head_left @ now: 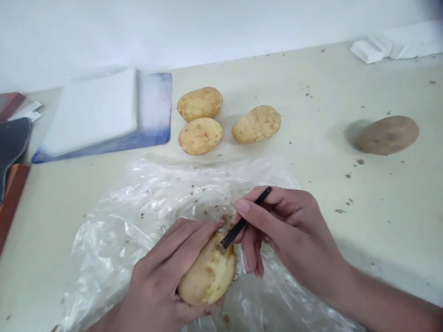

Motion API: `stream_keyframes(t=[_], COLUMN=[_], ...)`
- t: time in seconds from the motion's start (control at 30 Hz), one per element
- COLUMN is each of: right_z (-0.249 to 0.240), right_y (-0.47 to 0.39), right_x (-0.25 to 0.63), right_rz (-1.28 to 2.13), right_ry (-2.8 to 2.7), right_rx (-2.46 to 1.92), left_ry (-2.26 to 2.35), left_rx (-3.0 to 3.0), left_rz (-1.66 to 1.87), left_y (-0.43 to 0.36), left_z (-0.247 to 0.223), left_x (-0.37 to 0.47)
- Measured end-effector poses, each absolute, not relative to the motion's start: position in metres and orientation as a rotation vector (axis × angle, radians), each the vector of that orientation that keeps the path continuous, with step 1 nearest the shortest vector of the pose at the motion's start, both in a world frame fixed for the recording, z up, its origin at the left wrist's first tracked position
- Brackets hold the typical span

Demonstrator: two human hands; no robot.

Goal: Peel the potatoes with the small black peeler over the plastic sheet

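My left hand (163, 276) is wrapped round a partly skinned potato (204, 279), low over a clear plastic sheet. Pale yellow flesh shows on the potato's right side, while light brown skin covers much of the rest. In a pinch between thumb and fingers, my right hand (282, 222) holds a slim black tool (246, 219). The tool's lower end touches the potato's upper part, where a dark brownish spot shows; the shape of its tip is too small to make out. Bits of brown peel lie on the crumpled plastic sheet (107, 239) beneath both hands.
Three yellowish potatoes, one at the back (199, 103), one in front (200, 136) and one to the right (256, 124), lie beyond the sheet. A brown potato (389, 135) sits far right. White sheets (94, 110) rest on a blue-edged board (155, 107). Peel scraps dot the table (317, 166).
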State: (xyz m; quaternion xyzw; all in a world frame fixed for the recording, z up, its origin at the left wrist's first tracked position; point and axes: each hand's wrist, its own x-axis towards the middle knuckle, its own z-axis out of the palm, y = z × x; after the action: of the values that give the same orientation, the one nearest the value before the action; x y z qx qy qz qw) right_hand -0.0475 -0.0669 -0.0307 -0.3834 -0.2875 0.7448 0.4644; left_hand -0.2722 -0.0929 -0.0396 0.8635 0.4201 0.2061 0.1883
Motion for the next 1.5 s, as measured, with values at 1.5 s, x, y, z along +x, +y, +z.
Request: stream_keyframes(t=[1.5], right_z=[-0.035], right_y=[-0.073], right_x=[-0.038], right_rz=[1.614], right_ry=[-0.922], right_rx=[-0.884], left_ry=[1.277], left_rx=[2.301], left_rz=[0.579], left_y=[-0.087], left_z=[-0.041], left_x=[-0.270])
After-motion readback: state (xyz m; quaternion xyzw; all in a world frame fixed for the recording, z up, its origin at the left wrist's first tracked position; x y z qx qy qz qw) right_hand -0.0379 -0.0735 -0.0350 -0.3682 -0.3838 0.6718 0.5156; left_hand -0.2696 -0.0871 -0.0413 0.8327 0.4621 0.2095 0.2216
